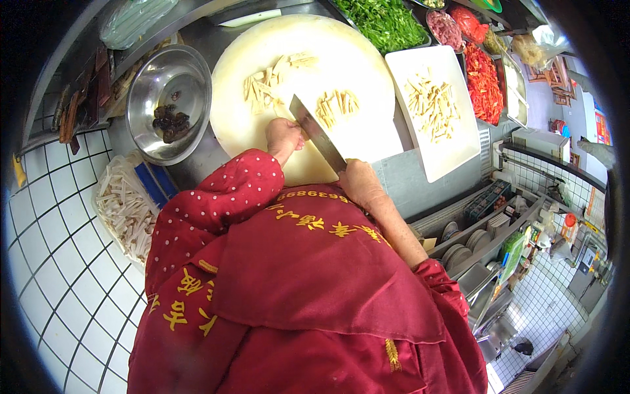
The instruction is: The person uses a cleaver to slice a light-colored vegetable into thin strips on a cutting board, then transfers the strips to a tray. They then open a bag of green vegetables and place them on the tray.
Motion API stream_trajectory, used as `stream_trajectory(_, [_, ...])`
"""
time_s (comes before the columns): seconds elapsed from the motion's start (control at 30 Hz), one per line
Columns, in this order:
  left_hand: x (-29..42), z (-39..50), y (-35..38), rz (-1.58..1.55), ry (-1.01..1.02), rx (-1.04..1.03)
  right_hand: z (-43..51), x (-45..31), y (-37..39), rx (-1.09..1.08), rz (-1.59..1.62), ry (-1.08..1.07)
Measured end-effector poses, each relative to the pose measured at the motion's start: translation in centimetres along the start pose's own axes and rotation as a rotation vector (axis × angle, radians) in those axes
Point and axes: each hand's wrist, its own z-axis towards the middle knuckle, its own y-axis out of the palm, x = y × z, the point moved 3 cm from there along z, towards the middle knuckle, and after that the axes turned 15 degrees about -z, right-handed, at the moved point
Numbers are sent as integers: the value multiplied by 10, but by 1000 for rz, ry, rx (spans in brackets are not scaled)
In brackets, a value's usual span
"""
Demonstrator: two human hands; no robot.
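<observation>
My right hand (362, 181) grips the handle of a Chinese cleaver (319, 134) over a large round chopping board (305, 37). The blade points away from me, slanting to the left. Close to its left side, my left hand (284, 136) rests with curled fingers; whether something is pinched in them is hidden. Just beyond that hand lies a loose pile of pale food strips (261, 86). Right of the blade is a smaller heap of cut pale strips (336, 106). A white rectangular tray (435, 165) to the right holds more of these cut pieces.
A steel bowl (189, 59) with dark pieces stands left of the board. Below it is a bag of pale mushrooms (123, 212). Chopped greens (379, 22) and red shreds (483, 83) fill containers behind and right. A second knife (251, 17) lies behind the board.
</observation>
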Motion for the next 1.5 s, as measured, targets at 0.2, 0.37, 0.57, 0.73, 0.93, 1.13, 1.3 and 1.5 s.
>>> stream_trajectory(0.2, [2,-1,0,43,14,-1,13,0,-2,-152,-18,10])
stream_trajectory(0.37, [2,0,1,128,35,7,17,2,2,-144,-5,39])
stream_trajectory(0.57, [0,8,5,475,470,-84,25,8,7,-67,-4,-16])
stream_trajectory(0.73, [-10,11,-1,242,148,23,28,1,6,-69,-76,-38])
stream_trajectory(0.93, [4,-3,1,206,132,53,11,-15,-15,-34,-133,-50])
stream_trajectory(1.13, [6,-5,1,186,128,86,18,-19,-10,-30,-282,-117])
stream_trajectory(1.3, [10,-14,1,241,182,101,30,-38,18,159,-196,24])
stream_trajectory(1.5, [-9,1,-2,140,169,53,49,-21,9,68,-214,-155])
